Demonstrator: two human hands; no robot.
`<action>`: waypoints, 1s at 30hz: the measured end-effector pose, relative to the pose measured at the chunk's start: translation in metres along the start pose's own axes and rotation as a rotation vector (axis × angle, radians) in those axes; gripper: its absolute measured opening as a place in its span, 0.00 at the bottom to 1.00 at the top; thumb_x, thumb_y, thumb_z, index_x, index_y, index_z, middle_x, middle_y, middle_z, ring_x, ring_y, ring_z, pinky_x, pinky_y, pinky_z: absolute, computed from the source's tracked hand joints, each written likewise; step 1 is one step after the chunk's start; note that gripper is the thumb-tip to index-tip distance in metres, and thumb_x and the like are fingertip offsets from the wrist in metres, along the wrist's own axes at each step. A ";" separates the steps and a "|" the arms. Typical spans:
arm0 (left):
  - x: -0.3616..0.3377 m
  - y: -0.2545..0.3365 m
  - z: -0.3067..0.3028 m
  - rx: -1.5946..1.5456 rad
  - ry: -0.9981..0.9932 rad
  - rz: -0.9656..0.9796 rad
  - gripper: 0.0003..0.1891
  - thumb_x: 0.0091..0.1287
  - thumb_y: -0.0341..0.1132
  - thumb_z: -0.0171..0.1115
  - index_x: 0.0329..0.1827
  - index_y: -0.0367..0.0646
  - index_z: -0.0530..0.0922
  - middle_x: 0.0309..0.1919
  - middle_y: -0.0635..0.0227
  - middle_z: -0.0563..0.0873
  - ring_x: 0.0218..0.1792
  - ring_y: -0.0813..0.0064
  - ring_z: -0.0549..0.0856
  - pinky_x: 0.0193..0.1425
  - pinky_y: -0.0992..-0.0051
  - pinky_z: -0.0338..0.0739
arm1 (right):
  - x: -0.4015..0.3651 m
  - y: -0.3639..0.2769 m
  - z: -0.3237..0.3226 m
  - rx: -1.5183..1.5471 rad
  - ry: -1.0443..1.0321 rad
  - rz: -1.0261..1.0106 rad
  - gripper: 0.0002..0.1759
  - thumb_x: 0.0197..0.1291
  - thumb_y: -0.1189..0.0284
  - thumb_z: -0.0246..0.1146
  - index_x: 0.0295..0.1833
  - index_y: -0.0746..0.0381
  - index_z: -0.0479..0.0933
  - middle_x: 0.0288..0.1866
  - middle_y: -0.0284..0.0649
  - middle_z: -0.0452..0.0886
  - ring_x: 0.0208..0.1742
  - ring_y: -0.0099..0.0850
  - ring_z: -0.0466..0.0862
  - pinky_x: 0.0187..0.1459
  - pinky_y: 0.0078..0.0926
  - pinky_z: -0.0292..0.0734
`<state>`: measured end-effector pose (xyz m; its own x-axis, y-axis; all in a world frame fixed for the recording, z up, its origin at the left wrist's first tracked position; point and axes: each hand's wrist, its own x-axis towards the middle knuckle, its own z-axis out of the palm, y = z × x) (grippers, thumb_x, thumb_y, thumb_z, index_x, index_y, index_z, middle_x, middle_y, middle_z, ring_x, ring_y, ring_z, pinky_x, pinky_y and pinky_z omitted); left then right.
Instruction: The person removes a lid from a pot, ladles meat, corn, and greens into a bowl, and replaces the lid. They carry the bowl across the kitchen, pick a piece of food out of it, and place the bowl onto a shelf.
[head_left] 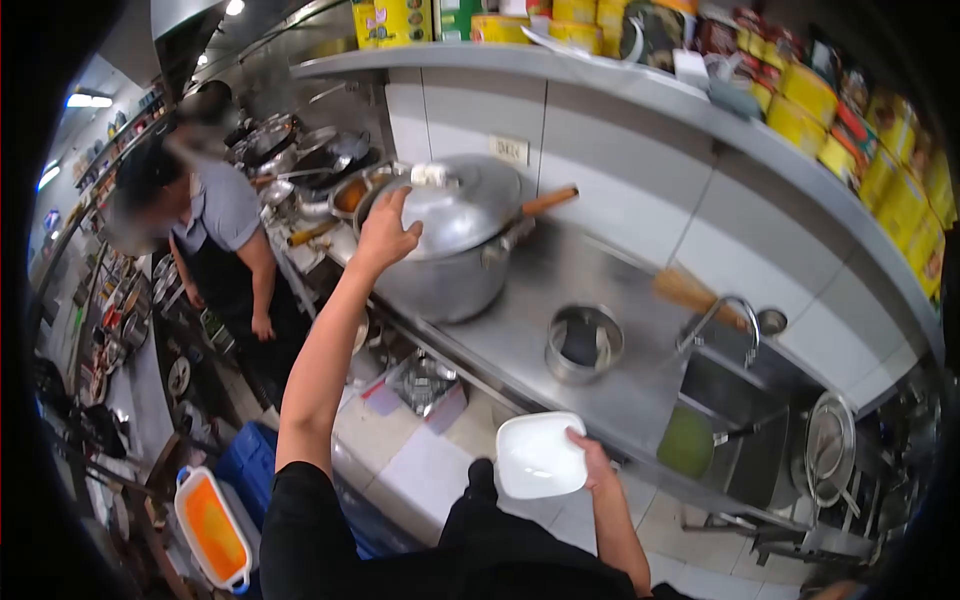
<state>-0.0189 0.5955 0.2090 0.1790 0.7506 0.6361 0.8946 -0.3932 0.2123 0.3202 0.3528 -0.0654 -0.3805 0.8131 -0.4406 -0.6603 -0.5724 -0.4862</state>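
Left hand spread near pot lid; right hand grips white dish from the right

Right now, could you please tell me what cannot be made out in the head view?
Head view:
Inside of the big grey metal pot, hidden by its domed metal lid.
Some fingers of the right hand, hidden by the white rounded-square dish.
Palm of the left hand, turned away from the camera.
Lettering on the yellow cylindrical cans, too small and blurred.
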 end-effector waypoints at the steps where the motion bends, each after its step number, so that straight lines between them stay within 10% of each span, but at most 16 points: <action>1: 0.033 -0.018 0.016 0.039 -0.011 0.003 0.32 0.53 0.33 0.65 0.63 0.39 0.69 0.58 0.46 0.75 0.58 0.48 0.75 0.62 0.59 0.71 | 0.033 -0.007 0.006 -0.084 0.013 0.000 0.30 0.62 0.63 0.62 0.65 0.69 0.67 0.60 0.49 0.76 0.59 0.43 0.78 0.63 0.39 0.71; 8: 0.170 -0.089 0.100 0.267 -0.556 0.194 0.29 0.44 0.32 0.62 0.55 0.45 0.75 0.49 0.50 0.82 0.54 0.50 0.79 0.59 0.59 0.74 | 0.187 -0.072 0.048 -0.385 0.026 -0.017 0.52 0.57 0.71 0.65 0.79 0.47 0.38 0.72 0.48 0.61 0.65 0.40 0.71 0.63 0.34 0.69; 12: 0.197 -0.106 0.128 0.164 -0.626 0.243 0.12 0.45 0.32 0.61 0.34 0.42 0.82 0.33 0.52 0.85 0.42 0.51 0.84 0.52 0.61 0.78 | 0.210 -0.081 0.055 -0.241 0.203 -0.085 0.55 0.57 0.73 0.65 0.79 0.44 0.33 0.73 0.50 0.58 0.64 0.44 0.73 0.59 0.38 0.73; 24: 0.200 -0.096 -0.021 0.220 -0.340 0.227 0.19 0.38 0.28 0.55 0.36 0.41 0.83 0.28 0.47 0.84 0.35 0.46 0.83 0.44 0.57 0.79 | 0.202 -0.090 -0.039 -0.090 0.290 -0.133 0.47 0.51 0.79 0.63 0.77 0.54 0.51 0.66 0.45 0.68 0.64 0.42 0.73 0.60 0.39 0.73; 30: 0.095 -0.079 -0.118 0.282 -0.189 0.199 0.09 0.34 0.27 0.54 0.22 0.36 0.71 0.19 0.46 0.73 0.27 0.42 0.74 0.33 0.56 0.69 | 0.162 -0.123 -0.030 -0.107 0.365 -0.212 0.25 0.53 0.70 0.65 0.57 0.66 0.74 0.48 0.45 0.82 0.47 0.41 0.84 0.52 0.39 0.79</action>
<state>-0.1208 0.6358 0.3402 0.4092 0.7694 0.4906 0.9075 -0.3993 -0.1306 0.3587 0.5516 -0.0993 0.0229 0.8343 -0.5509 -0.6211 -0.4199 -0.6617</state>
